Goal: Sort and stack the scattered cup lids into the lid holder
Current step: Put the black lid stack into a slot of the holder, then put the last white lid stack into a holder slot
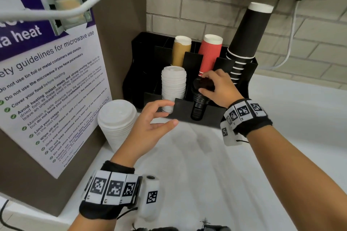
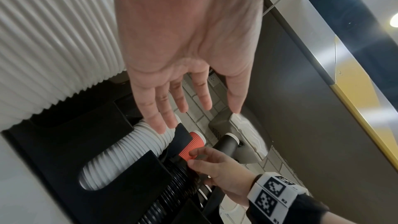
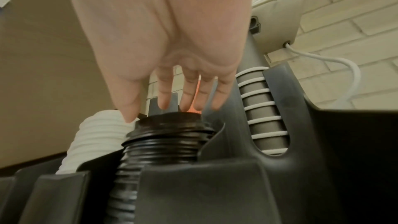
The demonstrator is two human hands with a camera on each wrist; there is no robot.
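Head view: right hand (image 1: 216, 88) seemingly pinches black lid (image 1: 203, 83).

Left hand (image 2: 185, 54) spread above white lids (image 2: 127, 152)

Open counter (image 1: 197, 155) before the lid holder (image 1: 199, 114); a loose white lid stack (image 1: 117, 122) crowds the left.

Both forearms were bare. Each wrist wore a black band (image 1: 252, 124) carrying white blocks printed with black square codes (image 1: 110, 187) and a small white camera (image 1: 151, 196).
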